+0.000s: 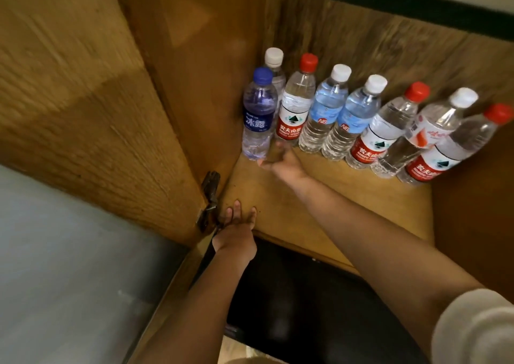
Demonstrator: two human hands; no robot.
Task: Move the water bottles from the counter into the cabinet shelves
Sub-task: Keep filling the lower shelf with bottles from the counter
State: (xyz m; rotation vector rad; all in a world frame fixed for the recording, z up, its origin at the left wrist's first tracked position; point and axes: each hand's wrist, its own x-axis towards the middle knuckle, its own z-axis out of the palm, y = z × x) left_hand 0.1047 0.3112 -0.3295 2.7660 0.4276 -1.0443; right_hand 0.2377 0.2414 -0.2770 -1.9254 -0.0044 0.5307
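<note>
Several water bottles stand in a row at the back of the wooden cabinet shelf point(347, 197). The blue-capped bottle point(257, 113) stands at the front left, with a white-capped bottle point(274, 66) behind it. A red-capped, red-labelled bottle point(294, 105) is beside it. My right hand point(283, 160) reaches in low, fingers relaxed, just at the foot of the blue-capped bottle and holding nothing. My left hand point(236, 224) rests flat on the shelf's front left corner, fingers straight.
The open cabinet door point(83, 99) stands at the left on a metal hinge point(210, 194). A grey counter surface point(69, 266) lies lower left. A dark space point(306, 308) opens below the shelf. The cabinet's right wall point(472, 210) bounds the shelf.
</note>
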